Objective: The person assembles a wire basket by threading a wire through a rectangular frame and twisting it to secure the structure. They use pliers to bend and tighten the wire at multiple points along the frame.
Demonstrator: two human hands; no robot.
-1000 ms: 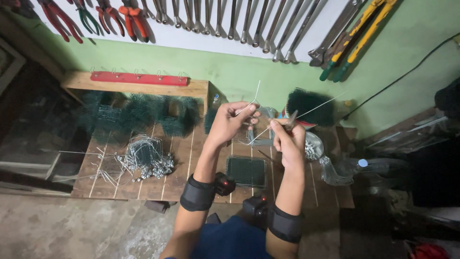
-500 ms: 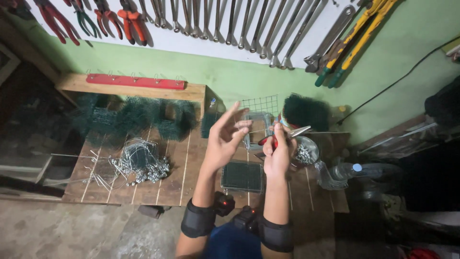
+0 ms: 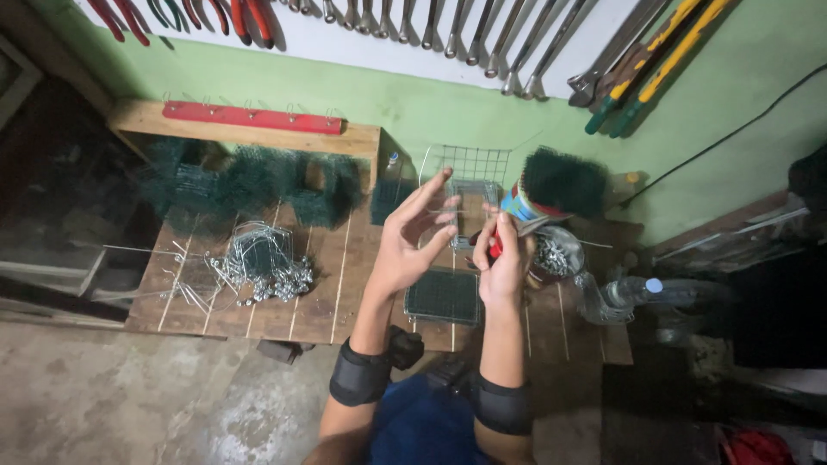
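My left hand [image 3: 412, 237] is raised above the wooden workbench [image 3: 336, 284] with its fingers spread, their tips touching thin metal wire pieces [image 3: 448, 209] held up in front of me. Beside it my right hand [image 3: 502, 258] is closed around red-handled pliers [image 3: 495, 248], whose jaws point toward the wires. Below the hands a small dark wire-mesh panel [image 3: 442, 297] lies flat on the bench. Both forearms wear black wrist bands.
A tangle of bent silver wire hooks [image 3: 258, 267] lies at the left of the bench, with dark green mesh bundles [image 3: 250, 181] behind. A wire grid piece [image 3: 469, 164], a bowl of metal bits [image 3: 556, 254] and a plastic bottle [image 3: 637, 293] sit right. Pliers and wrenches hang on the wall.
Both hands dropped slightly and came closer together. The left hand's fingers opened from a pinch on the wire into a spread. The view shifted down and left.
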